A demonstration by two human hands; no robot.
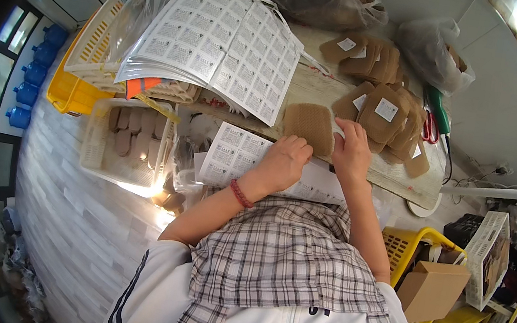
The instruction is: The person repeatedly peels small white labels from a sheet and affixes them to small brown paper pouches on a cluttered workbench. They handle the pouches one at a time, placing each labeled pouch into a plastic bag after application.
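Note:
A brown mesh-textured pad (309, 123) lies near the table's front edge, with no label showing on its upper face. My left hand (283, 162) is closed, its curled fingertips at the pad's lower edge; what they hold is hidden. At the pad's right edge, my right hand (352, 149) has thumb and fingers drawn together, and anything between them is too small to make out. Below both hands a sheet of printed white labels (232, 149) lies across my lap, partly covered by my left hand. Similar brown pads (381, 112) with white labels are piled to the right.
A thick stack of label sheets (222, 44) leans over the left of the table. Plastic bags (434, 49) stand behind the pads. Red-handled scissors (430, 127) and a green-handled tool (439, 109) lie at the right. A white basket (98, 139) of pads is at left, yellow crates (394, 256) at right.

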